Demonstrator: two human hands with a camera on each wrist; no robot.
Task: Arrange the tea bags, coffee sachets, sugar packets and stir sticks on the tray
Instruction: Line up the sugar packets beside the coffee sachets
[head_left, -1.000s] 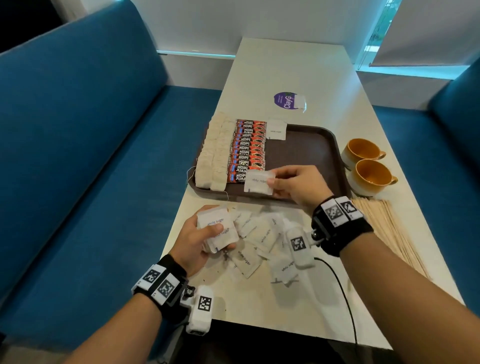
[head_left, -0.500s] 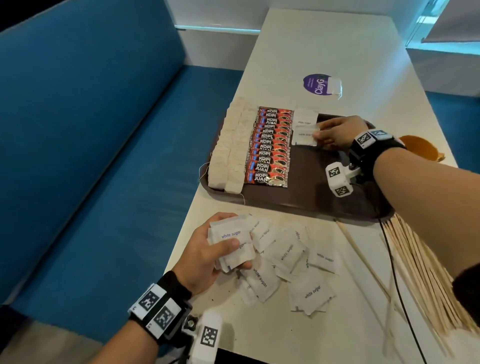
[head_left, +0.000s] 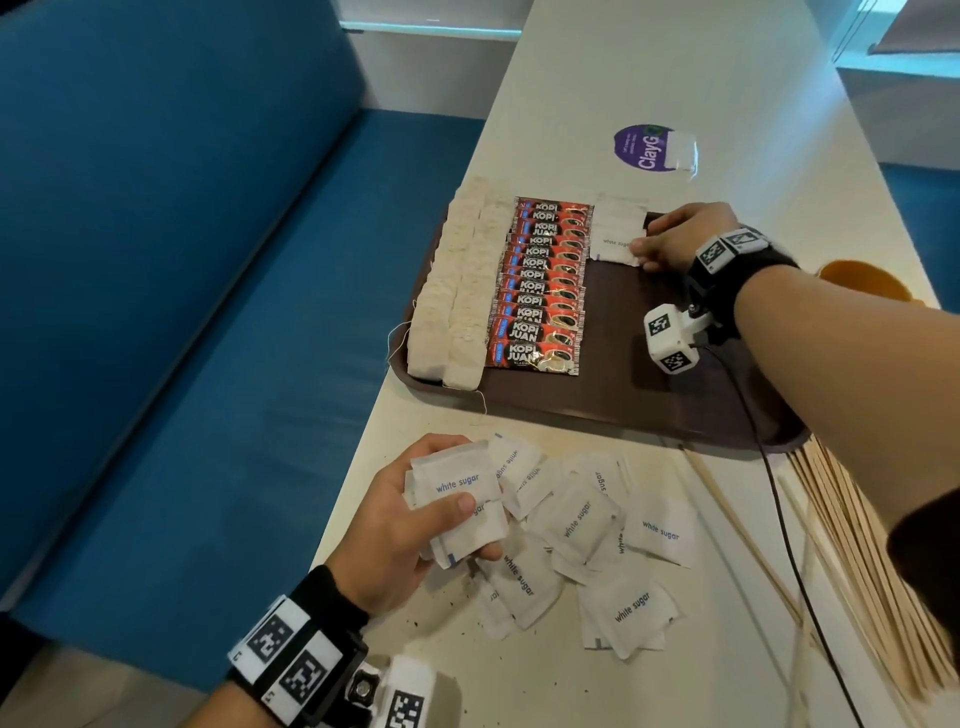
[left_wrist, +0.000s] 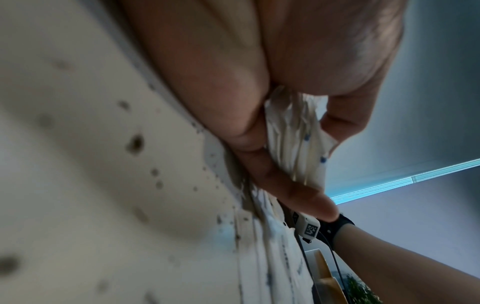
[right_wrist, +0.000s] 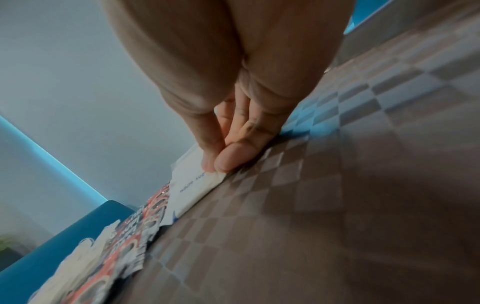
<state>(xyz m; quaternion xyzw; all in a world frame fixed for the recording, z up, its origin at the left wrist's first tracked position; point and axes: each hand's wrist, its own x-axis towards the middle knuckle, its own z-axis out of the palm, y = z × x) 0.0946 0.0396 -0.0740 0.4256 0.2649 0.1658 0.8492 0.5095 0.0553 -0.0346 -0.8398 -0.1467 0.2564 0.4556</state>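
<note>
While right hand (head_left: 675, 236) pinches tray sugar packet (head_left: 615, 248) | left hand (head_left: 415, 525) grips packet stack (head_left: 457, 499)

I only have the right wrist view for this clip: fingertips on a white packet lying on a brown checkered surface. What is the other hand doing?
Observer: The left hand grips a small stack of sugar packets over the table, short of the tray.
Reviewer: Are any packets still loose?
Observer: Yes, a scattered pile of sugar packets lies on the table beside that hand.
Reviewer: And the stir sticks?
Observer: The stir sticks lie in a bundle on the table, near the tray's right corner, none on it.
</note>
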